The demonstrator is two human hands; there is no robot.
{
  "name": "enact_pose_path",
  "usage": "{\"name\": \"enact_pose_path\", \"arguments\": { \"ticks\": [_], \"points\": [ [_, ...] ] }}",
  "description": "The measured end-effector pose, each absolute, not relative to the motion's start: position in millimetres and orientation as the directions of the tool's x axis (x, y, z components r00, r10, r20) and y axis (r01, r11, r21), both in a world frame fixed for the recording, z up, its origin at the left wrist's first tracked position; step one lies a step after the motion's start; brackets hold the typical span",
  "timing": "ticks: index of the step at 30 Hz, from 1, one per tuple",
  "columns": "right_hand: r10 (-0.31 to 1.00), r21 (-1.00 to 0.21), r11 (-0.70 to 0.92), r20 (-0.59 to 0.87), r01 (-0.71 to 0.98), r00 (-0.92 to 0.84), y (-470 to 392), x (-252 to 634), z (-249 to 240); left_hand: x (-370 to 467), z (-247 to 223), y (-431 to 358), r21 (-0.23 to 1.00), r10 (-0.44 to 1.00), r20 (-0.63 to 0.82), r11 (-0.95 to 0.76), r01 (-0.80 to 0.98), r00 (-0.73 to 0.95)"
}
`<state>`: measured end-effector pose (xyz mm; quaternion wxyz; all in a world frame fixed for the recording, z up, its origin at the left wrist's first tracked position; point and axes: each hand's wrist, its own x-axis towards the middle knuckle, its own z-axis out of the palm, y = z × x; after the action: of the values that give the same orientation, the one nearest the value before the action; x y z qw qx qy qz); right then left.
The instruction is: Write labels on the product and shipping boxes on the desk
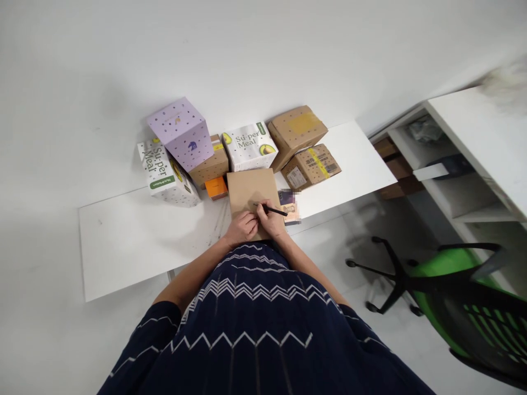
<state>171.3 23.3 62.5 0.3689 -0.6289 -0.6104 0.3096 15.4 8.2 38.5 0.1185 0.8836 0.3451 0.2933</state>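
Writing on brown cardboard box [251, 192], centre frame: right hand [272, 222] grip closed around black pen [269, 209]; left hand [242, 226], fingers curled, empty, steadies box's near edge. Best: keep box pinned to desk [123, 241].

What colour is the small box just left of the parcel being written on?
Orange: the small box shows best in the head view, left of the brown parcel.

Under your hands the flat box [251, 196] is matt brown cardboard; the pen [269, 209] looks like black plastic; the table [132, 241] is smooth white laminate; the printed cartons [250, 146] are slightly glossy card
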Motion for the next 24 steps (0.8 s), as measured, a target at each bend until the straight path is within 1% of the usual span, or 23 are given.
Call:
{"name": "enact_pose_path", "arguments": {
  "ticks": [4, 9, 12, 14, 16, 19, 21, 22, 23, 24],
  "points": [
    [0.997, -0.843, 0.004, 0.046, 0.537, 0.065, 22.7, 171.4, 64.7, 14.9, 42.6, 8.6, 0.386, 0.67, 0.45, -0.742, 0.548, 0.591],
    [0.997, -0.854, 0.009, 0.049, 0.521, 0.063, 23.7, 172.0, 65.1, 13.9, 46.2, 8.9, 0.389, 0.663, 0.473, -0.748, 0.537, 0.581],
    [0.995, -0.884, 0.002, 0.047, 0.468, 0.085, 24.1, 169.9, 59.5, 13.9, 46.1, 8.9, 0.383, 0.646, 0.51, -0.762, 0.522, 0.569],
    [0.989, -0.938, -0.03, 0.021, 0.347, 0.144, 24.7, 168.6, 57.2, 14.2, 44.8, 9.2, 0.389, 0.648, 0.512, -0.76, 0.521, 0.563],
    [0.971, -0.98, -0.08, -0.034, 0.184, 0.238, 26.7, 171.6, 59.9, 13.9, 43.4, 10.0, 0.411, 0.667, 0.491, -0.744, 0.526, 0.56],
    [0.919, -0.996, -0.085, -0.077, 0.003, 0.386, 34.7, 193.4, 73.0, 9.5, 43.5, 10.6, 0.432, 0.675, 0.457, -0.738, 0.519, 0.579],
    [0.874, -0.998, -0.035, -0.051, -0.042, 0.483, 40.8, 221.0, 81.3, 2.4, 46.0, 9.3, 0.426, 0.662, 0.453, -0.749, 0.507, 0.597],
    [0.848, -0.999, -0.027, -0.042, -0.035, 0.528, 42.6, 237.1, 82.9, -2.5, 47.8, 8.2, 0.419, 0.658, 0.459, -0.753, 0.507, 0.598],
    [0.826, -0.999, -0.049, -0.042, -0.003, 0.562, 43.0, 253.1, 82.2, -8.1, 49.8, 7.1, 0.412, 0.657, 0.464, -0.754, 0.512, 0.594],
    [0.813, -0.993, -0.11, -0.059, 0.052, 0.58, 41.9, 267.7, 78.7, -14.0, 51.8, 6.0, 0.405, 0.66, 0.475, -0.751, 0.521, 0.582]
  ]
}}
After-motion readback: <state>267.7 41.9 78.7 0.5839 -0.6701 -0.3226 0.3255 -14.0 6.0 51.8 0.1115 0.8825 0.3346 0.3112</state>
